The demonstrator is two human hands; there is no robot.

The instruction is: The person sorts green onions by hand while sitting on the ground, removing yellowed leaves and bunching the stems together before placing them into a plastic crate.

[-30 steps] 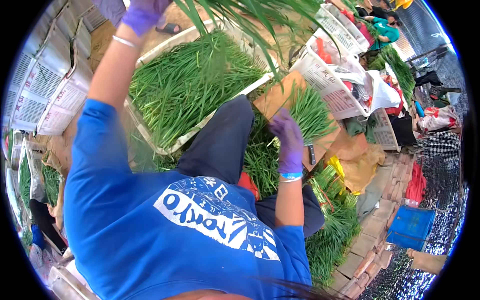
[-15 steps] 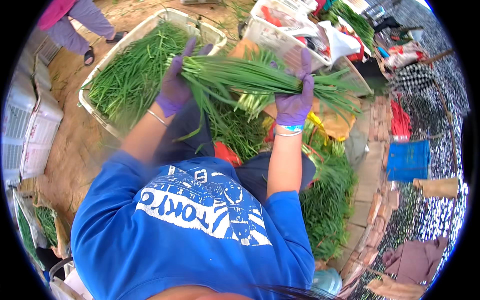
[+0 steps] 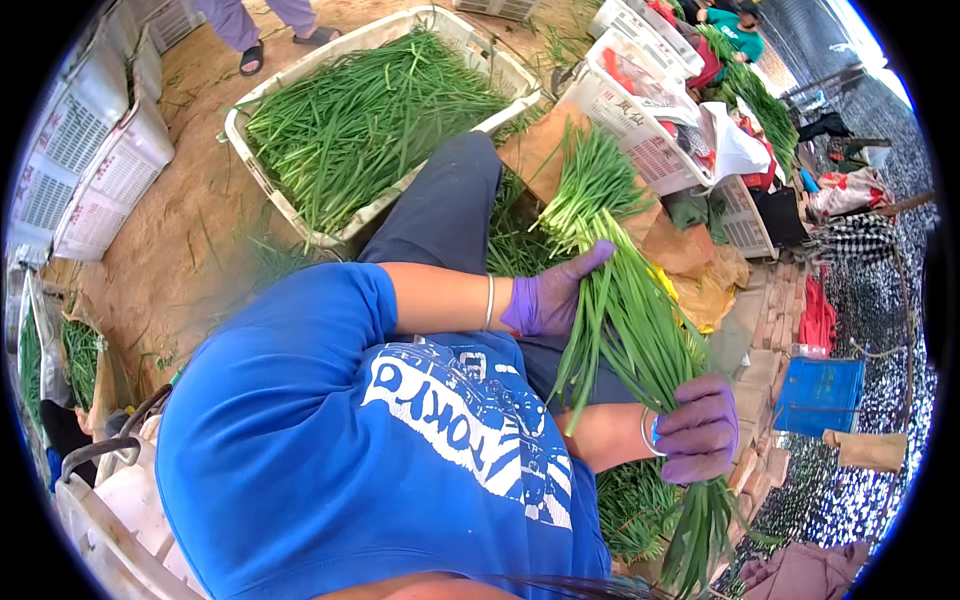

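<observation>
A long bundle of green chives [image 3: 645, 335] lies slantwise across my two purple-gloved hands, its pale stem end up and to the left. My left hand [image 3: 550, 297] holds it near the stem end, thumb along the side and the fingers hidden beneath the leaves. Lower and to the right, my right hand [image 3: 695, 430] is wrapped around the leafy part, and the leaf tips hang below the fist. Just beyond the stem end, another bunch of chives [image 3: 600, 180] rests on brown sheeting [image 3: 540, 150].
A white crate [image 3: 240, 120] of loose chives stands ahead on the left. Ahead right, another white crate [image 3: 615, 105] holds bags. More greens [image 3: 635, 510] lie beside my right leg. Stacked crates [image 3: 110, 180] line the far left. Another person's legs [image 3: 240, 20] show at the top.
Both hands have swung right and toward me with the chives. The bundle turned from crosswise to slanted, and my right hand closed around its leafy part. The view shifted too.
</observation>
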